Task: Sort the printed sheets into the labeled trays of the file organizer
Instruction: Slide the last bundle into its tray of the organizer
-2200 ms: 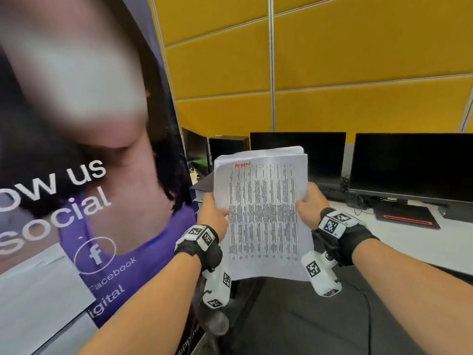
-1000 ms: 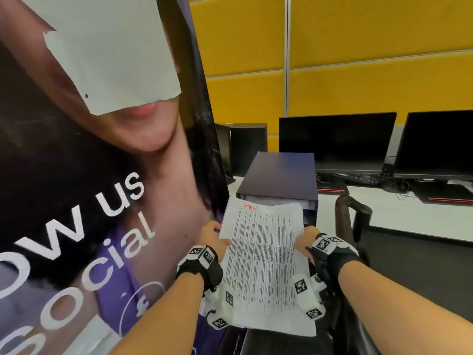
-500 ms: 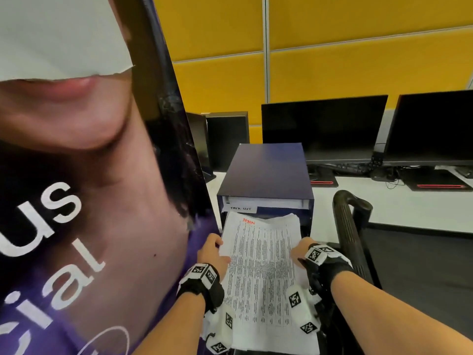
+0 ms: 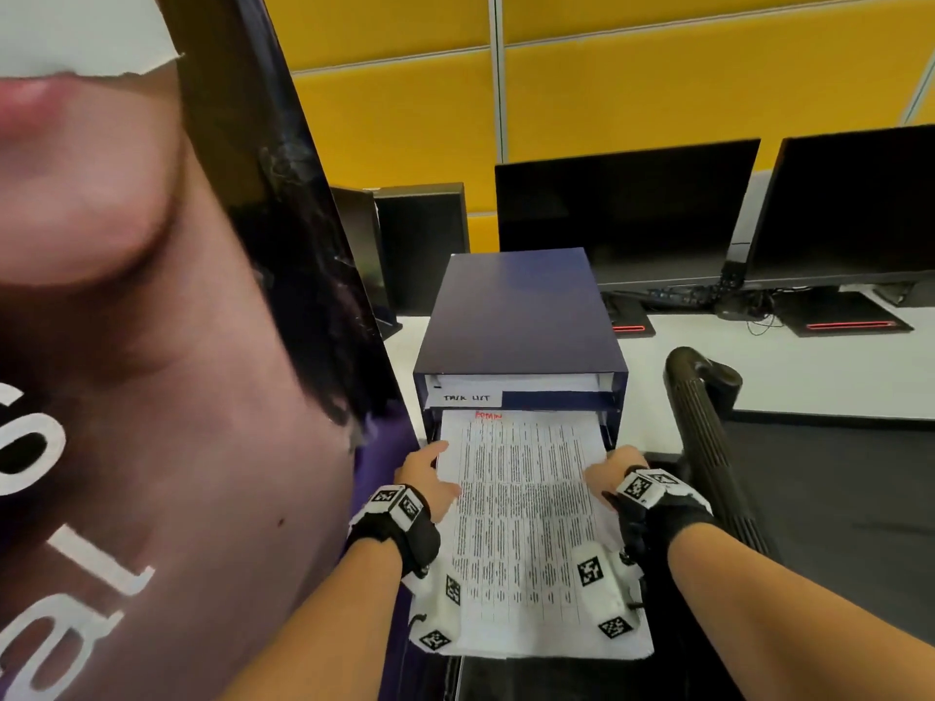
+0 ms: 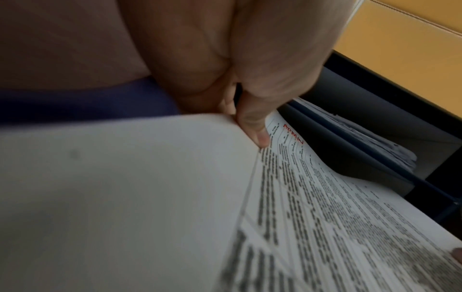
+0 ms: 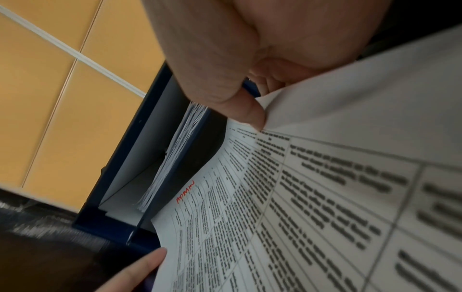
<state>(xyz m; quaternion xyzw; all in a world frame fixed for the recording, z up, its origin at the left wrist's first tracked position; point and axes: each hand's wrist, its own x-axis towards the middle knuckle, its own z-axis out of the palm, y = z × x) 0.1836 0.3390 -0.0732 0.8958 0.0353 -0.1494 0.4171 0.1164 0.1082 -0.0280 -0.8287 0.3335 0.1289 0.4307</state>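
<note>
A stack of printed sheets (image 4: 526,518), marked "ADMIN" in red at the top, has its far edge in the second slot of a dark blue file organizer (image 4: 516,316). My left hand (image 4: 427,480) pinches the stack's left edge, thumb on top (image 5: 257,136). My right hand (image 4: 612,473) pinches the right edge, thumb on top (image 6: 250,116). The tray above holds more papers (image 6: 172,156) and bears a white label (image 4: 465,398) reading "TASK LIST". In both wrist views the stack (image 5: 325,227) (image 6: 325,207) bends toward the slot.
A tall printed banner (image 4: 177,371) stands close on the left, next to my left arm. A dark chair armrest (image 4: 703,427) rises to the right of the organizer. Black monitors (image 4: 627,215) line the white desk (image 4: 809,366) behind, against a yellow wall.
I lowered the stack from in front of me and brought it forward to the organizer. Its far edge now sits in the second slot; both hands kept their hold.
</note>
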